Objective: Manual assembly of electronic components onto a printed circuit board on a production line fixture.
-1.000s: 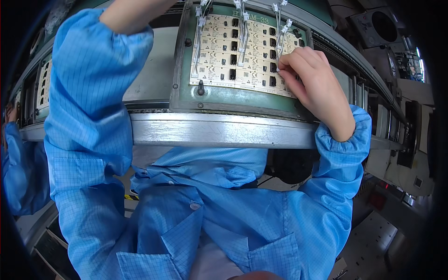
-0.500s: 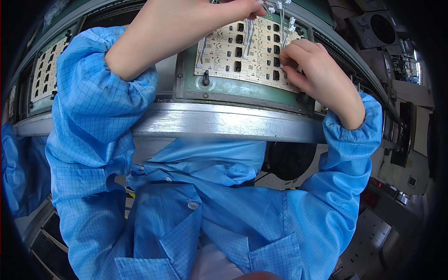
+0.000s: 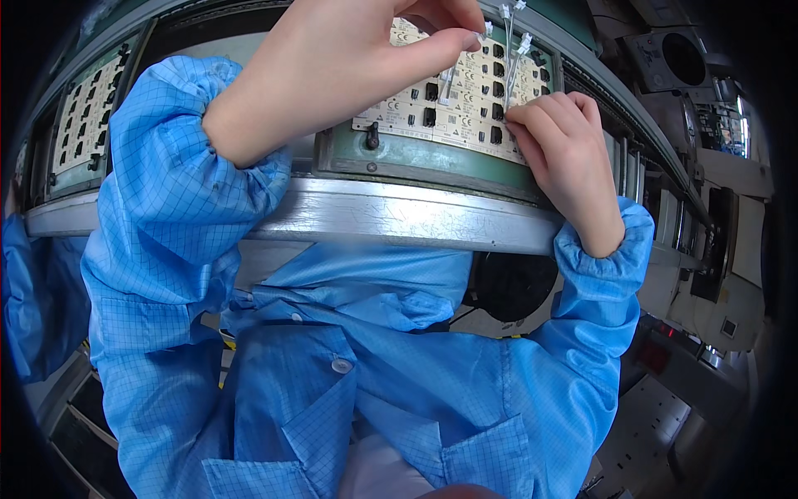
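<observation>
A panel of cream circuit boards [image 3: 465, 125] with rows of black components lies in a green fixture [image 3: 440, 160]. My left hand [image 3: 366, 62] reaches over the panel's left part, thumb and forefinger closed near a small white connector at the top of a thin cable. What exactly lies between those fingertips is partly hidden. Over the panel's right side, my right hand [image 3: 565, 145] has its fingertips pinched at the lower end of a white-plugged wire cable [image 3: 517, 62], beside a black component. Another short cable [image 3: 447, 86] stands on the boards under my left hand.
A metal rail [image 3: 399, 208] runs along the near side of the fixture. To the left, a second board panel [image 3: 83, 116] sits in a similar fixture. A dark round seat [image 3: 515, 287] is below the rail. Machinery with a round black opening [image 3: 677, 56] stands at the far right.
My right hand has shifted left and slightly down, with its wrist turned more upright. My left hand has moved slightly right and down, and now covers more of the panel's upper left.
</observation>
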`<state>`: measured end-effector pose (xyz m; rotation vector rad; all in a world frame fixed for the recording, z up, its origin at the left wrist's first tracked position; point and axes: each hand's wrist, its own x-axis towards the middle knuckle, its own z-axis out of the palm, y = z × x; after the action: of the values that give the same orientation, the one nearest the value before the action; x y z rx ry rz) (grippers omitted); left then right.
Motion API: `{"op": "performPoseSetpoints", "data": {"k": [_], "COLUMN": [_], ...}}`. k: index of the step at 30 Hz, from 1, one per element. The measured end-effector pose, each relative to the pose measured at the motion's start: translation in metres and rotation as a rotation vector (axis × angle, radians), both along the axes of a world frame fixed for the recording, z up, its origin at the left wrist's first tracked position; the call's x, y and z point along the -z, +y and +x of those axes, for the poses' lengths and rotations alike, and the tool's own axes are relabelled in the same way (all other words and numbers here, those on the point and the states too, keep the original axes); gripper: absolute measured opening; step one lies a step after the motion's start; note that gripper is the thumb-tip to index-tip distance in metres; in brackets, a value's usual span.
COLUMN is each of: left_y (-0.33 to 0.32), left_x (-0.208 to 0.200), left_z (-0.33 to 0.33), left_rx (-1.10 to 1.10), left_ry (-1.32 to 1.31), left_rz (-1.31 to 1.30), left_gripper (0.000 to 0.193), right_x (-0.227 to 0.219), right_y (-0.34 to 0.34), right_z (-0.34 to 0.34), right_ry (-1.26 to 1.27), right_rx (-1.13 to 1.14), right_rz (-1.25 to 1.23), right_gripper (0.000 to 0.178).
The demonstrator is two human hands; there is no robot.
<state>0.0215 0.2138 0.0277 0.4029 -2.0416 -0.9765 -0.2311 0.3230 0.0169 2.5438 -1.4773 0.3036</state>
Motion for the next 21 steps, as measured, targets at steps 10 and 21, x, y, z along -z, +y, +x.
{"op": "performPoseSetpoints", "data": {"k": [10, 21], "left_y": [0.043, 0.075], "left_x": [0.029, 0.040], "left_z": [-0.013, -0.038], "left_rx": [-0.408, -0.521], "left_ry": [-0.398, -0.547], "left_rz": [-0.650, -0.613], "left_gripper": [0.020, 0.008], "right_x": [-0.021, 0.000], "right_y": [0.015, -0.264], "right_z": [-0.008, 0.021], "right_ry": [-0.140, -0.339], "right_rx": [0.060, 0.117], "right_rz": [0.286, -0.120], "right_gripper": [0.025, 0.021]}}
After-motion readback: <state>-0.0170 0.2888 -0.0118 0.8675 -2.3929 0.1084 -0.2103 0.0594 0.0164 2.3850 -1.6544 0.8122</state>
